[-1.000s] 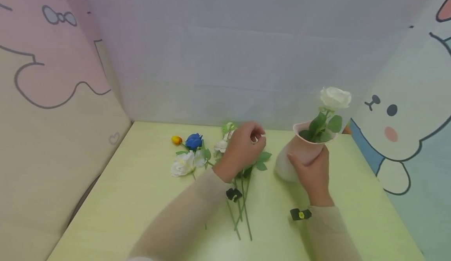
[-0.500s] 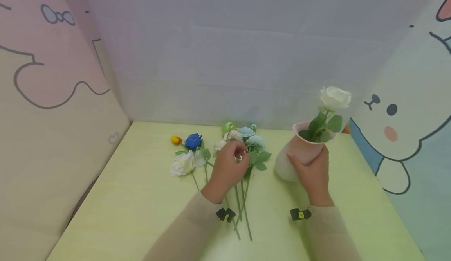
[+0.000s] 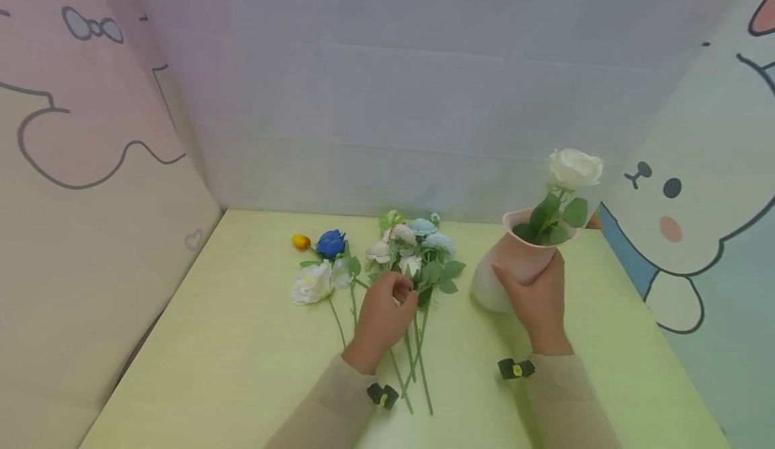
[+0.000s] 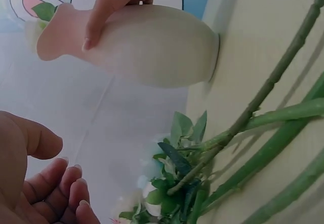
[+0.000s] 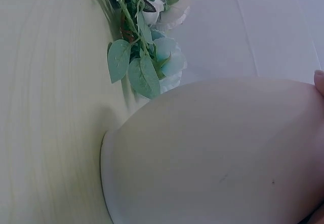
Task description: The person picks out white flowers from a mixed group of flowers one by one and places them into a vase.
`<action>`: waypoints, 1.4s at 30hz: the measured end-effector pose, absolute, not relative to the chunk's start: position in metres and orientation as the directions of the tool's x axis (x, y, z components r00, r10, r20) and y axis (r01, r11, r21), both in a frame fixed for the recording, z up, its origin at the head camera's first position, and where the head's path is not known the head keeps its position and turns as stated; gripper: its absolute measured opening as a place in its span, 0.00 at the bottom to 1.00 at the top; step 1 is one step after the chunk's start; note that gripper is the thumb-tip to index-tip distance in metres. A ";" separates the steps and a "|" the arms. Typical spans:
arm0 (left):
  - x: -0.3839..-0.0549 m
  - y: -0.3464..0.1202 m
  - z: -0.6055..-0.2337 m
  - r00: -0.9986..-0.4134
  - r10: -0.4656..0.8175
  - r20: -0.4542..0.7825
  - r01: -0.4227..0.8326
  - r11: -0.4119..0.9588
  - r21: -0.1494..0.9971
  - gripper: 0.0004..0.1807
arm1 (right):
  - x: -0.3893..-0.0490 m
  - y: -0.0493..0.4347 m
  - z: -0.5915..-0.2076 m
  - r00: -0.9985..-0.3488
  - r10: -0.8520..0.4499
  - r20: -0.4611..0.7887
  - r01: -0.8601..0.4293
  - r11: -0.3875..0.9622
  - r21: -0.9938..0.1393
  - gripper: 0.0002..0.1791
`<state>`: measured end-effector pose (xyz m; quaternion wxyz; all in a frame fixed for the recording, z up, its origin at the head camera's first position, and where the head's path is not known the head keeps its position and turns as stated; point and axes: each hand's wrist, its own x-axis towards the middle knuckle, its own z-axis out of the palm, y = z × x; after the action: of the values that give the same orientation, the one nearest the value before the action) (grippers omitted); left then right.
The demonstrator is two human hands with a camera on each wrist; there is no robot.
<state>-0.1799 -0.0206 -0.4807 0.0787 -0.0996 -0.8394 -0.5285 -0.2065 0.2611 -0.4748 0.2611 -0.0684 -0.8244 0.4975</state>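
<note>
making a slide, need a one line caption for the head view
Right hand grips a pale vase holding one white rose; the empty left hand hovers near flowers on the table.

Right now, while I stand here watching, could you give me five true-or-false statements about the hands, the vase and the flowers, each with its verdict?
1. The right hand grips the vase. True.
2. The left hand holds nothing. True.
3. The vase holds a yellow flower. False: it holds a white rose.
4. The blue flower lies on the table. True.
5. All the flowers on the table are blue. False: white flowers lie there too.
</note>
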 end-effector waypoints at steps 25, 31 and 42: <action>-0.167 -0.022 -0.514 -0.986 0.047 0.160 0.162 0.505 0.848 0.08 | -0.207 0.262 -0.475 -0.853 0.374 0.364 -0.149 0.494 -0.857 0.59; -0.169 -0.021 -0.519 -0.990 0.037 0.136 0.135 0.524 0.841 0.09 | -0.207 0.262 -0.475 -0.856 0.370 0.362 -0.149 0.493 -0.857 0.59; -0.171 -0.026 -0.522 -0.981 -0.051 0.189 0.128 0.564 0.816 0.09 | -0.206 0.261 -0.474 -0.853 0.372 0.365 -0.152 0.492 -0.857 0.59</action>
<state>-0.1713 -0.0260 -0.5221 0.0959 -0.0216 -0.8791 -0.4664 -0.2059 0.2610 -0.4742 0.2623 -0.0669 -0.8230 0.4994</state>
